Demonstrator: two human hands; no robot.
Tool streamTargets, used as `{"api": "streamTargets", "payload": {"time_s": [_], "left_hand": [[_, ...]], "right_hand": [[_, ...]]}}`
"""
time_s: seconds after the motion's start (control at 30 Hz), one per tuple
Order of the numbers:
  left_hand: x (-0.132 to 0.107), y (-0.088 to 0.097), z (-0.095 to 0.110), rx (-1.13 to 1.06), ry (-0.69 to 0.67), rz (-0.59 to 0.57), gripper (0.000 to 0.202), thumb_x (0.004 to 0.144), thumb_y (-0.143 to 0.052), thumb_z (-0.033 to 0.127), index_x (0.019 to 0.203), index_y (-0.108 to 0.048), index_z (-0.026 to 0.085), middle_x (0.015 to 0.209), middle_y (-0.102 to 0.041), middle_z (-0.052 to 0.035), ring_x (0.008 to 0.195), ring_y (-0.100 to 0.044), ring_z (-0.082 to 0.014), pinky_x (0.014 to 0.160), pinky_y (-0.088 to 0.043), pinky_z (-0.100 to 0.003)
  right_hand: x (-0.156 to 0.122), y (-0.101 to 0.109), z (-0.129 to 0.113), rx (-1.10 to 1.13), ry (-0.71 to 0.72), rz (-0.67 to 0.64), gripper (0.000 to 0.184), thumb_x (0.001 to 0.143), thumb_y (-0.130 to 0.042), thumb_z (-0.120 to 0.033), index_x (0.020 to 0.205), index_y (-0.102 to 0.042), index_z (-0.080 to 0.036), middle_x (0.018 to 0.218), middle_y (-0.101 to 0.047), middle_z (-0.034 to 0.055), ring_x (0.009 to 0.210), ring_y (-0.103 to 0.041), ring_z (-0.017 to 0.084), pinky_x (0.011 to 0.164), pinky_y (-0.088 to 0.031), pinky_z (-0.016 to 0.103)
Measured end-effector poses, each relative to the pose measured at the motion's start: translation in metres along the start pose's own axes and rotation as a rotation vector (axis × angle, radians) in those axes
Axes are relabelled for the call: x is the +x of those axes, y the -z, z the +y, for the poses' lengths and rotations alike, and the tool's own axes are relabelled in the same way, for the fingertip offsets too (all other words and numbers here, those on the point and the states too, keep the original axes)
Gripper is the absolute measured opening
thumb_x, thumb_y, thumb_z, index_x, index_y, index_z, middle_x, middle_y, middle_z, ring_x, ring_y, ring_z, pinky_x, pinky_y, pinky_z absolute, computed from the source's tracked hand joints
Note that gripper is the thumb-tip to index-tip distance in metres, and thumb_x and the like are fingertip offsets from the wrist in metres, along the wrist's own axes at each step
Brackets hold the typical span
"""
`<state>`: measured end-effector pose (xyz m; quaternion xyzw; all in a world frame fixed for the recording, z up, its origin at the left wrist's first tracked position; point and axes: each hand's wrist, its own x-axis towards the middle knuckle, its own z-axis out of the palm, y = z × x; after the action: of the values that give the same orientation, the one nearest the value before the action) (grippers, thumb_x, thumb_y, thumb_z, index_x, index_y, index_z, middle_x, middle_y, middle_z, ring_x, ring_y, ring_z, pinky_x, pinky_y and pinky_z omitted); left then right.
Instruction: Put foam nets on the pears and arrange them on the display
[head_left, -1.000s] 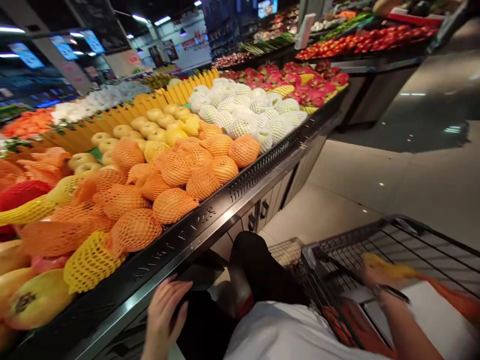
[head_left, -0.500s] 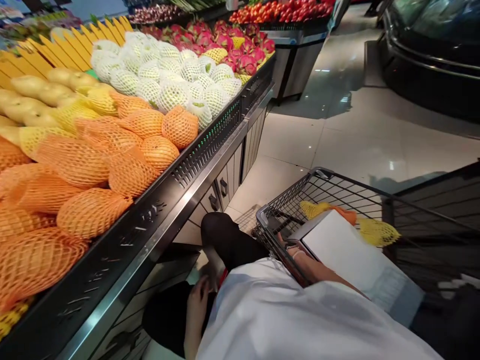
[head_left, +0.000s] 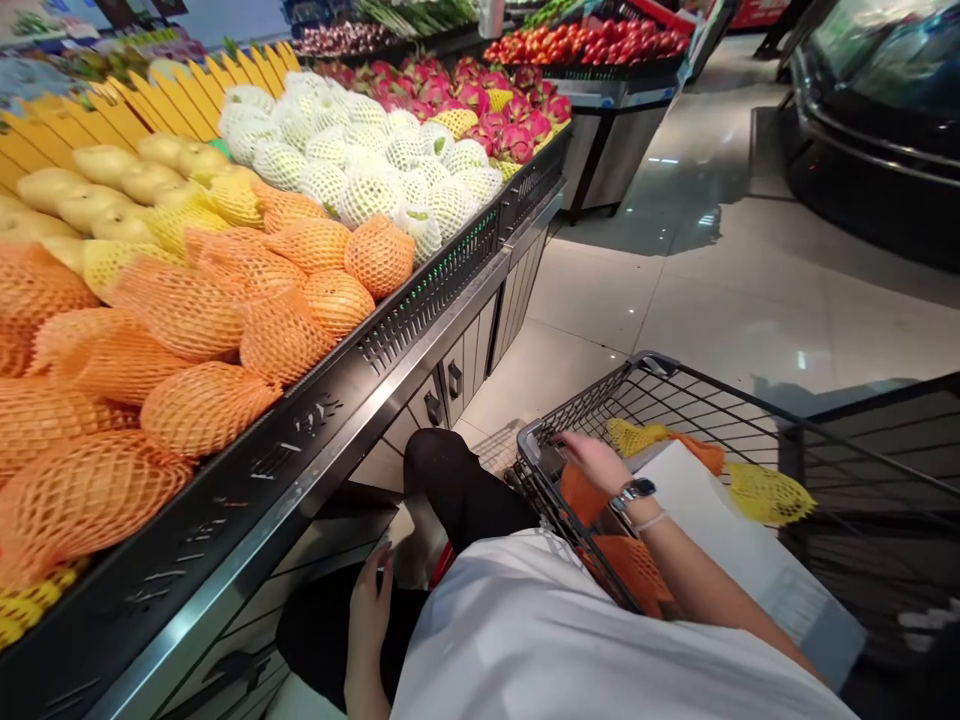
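My right hand [head_left: 592, 462], wearing a dark watch, is over the near end of the shopping cart [head_left: 534, 440], its fingers stretched out and nothing seen in them. Beneath it, between the cart's side and a white box [head_left: 694, 500], is an orange foam-netted piece [head_left: 583, 495]. More orange netting [head_left: 634, 565] shows under my forearm. Low by my dark-trousered leg, my left hand [head_left: 370, 590] hangs with fingers apart and holds nothing. Yellow netting [head_left: 769, 492] lies beyond the box in the cart.
To the left, a produce stand holds orange-netted fruit [head_left: 289, 335], bare yellowish fruit [head_left: 109, 195], white-netted fruit [head_left: 367, 195] and dragon fruit [head_left: 469, 95]. The stand's metal edge [head_left: 382, 390] runs beside my legs. Tomatoes [head_left: 585, 42] sit on a farther stand.
My right hand has come up from low in the cart beside the box, uncovering orange netting there. My left hand has shifted slightly left and its fingers have spread. The view has moved a little.
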<state>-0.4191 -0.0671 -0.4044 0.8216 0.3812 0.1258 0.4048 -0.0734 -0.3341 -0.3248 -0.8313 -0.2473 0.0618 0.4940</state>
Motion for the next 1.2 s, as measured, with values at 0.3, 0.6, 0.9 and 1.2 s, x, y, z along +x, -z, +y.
{"api": "streamTargets", "payload": {"time_s": [0.3,0.6,0.9,1.2], "left_hand": [[-0.013,0.001,0.075,-0.263,-0.096,0.075,0.028,0.089,-0.051,0.040,0.103,-0.067,0.021,0.104,-0.071,-0.0097,0.100,-0.066,-0.0245,0.091,-0.052,-0.041],[-0.017,0.030,0.136,-0.530,-0.261,0.169,0.058,0.078,-0.071,0.038,0.131,-0.049,0.029,0.126,-0.057,-0.0107,0.112,-0.058,-0.0250,0.097,-0.048,-0.041],[-0.019,-0.008,0.119,-0.522,-0.105,0.426,0.017,0.081,-0.065,0.036,0.084,-0.066,0.020,0.085,-0.065,-0.0058,0.081,-0.063,-0.0199,0.073,-0.052,-0.032],[-0.026,0.016,0.127,-0.058,-0.294,0.870,0.003,0.084,-0.061,0.023,0.083,-0.063,0.025,0.078,-0.062,-0.0023,0.068,-0.061,-0.0162,0.058,-0.049,-0.029]], "right_hand": [[0.056,-0.037,-0.119,0.378,0.382,0.434,0.017,0.093,-0.049,-0.036,0.092,-0.058,-0.022,0.080,-0.057,0.0025,0.067,-0.056,0.015,0.063,-0.047,0.030],[0.030,-0.171,-0.188,0.697,0.459,-0.268,0.020,0.093,-0.048,-0.036,0.094,-0.061,-0.022,0.083,-0.061,0.0030,0.075,-0.058,0.017,0.070,-0.049,0.031],[0.024,-0.192,-0.162,0.605,0.439,-0.297,0.026,0.094,-0.045,-0.035,0.114,-0.054,-0.021,0.116,-0.054,0.0097,0.109,-0.052,0.022,0.094,-0.044,0.039],[-0.015,-0.181,-0.158,0.529,0.875,-0.767,0.048,0.080,-0.069,-0.046,0.118,-0.050,-0.024,0.100,-0.057,0.0071,0.090,-0.058,0.022,0.081,-0.051,0.038]]}}
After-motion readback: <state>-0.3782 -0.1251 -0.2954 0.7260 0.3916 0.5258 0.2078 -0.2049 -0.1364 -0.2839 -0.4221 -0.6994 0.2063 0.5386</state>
